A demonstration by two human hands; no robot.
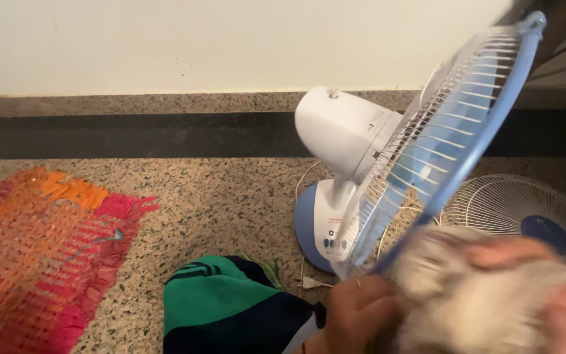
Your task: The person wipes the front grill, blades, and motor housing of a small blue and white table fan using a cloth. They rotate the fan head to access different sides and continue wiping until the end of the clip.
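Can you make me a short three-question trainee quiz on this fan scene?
1. True or false: the fan has its front grille on.
2. The loose grille lies: A) on the rug, B) on the floor right of the fan, C) against the wall.
3. What does the right hand press to the fan's rim?

Key: 1. False: only the rear guard is on. 2. B. 3. A pale cloth, blurred; the left hand steadies the guard's lower edge.

Table fan (355, 170) on the floor (217, 196) before the wall (198, 39), rug (40, 249) to its left, loose grille (525, 210) right.
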